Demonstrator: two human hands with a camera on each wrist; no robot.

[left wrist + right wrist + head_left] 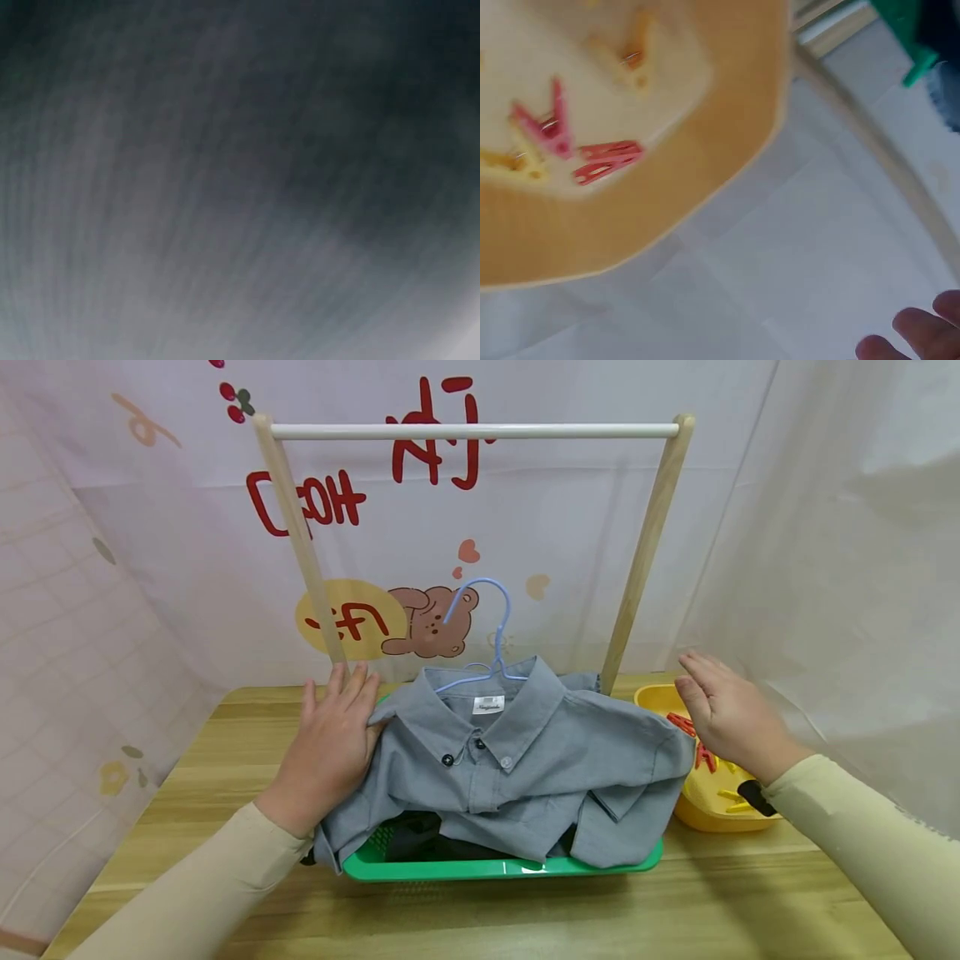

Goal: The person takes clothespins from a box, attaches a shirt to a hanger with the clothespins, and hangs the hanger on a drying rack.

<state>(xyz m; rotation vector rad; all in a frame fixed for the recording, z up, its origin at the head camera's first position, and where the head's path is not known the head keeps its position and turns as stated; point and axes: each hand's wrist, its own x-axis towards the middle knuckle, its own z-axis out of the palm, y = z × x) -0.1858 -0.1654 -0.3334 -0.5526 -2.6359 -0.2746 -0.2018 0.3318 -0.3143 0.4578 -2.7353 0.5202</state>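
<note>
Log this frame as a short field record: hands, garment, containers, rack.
left hand: flat on the grey button-up shirt, at its shoulder
right hand: open, above the yellow plastic bowl of clothes pegs
shirt: on a blue wire hanger, draped over the green plastic basket
rack: wooden frame, white rail, nothing hung

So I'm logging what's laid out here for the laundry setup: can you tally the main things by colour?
Grey: 1, the button-down shirt
Blue: 1, the wire hanger in its collar
Green: 1, the basket under the shirt
Yellow: 1, the tub of clothespins
Total: 4
</note>
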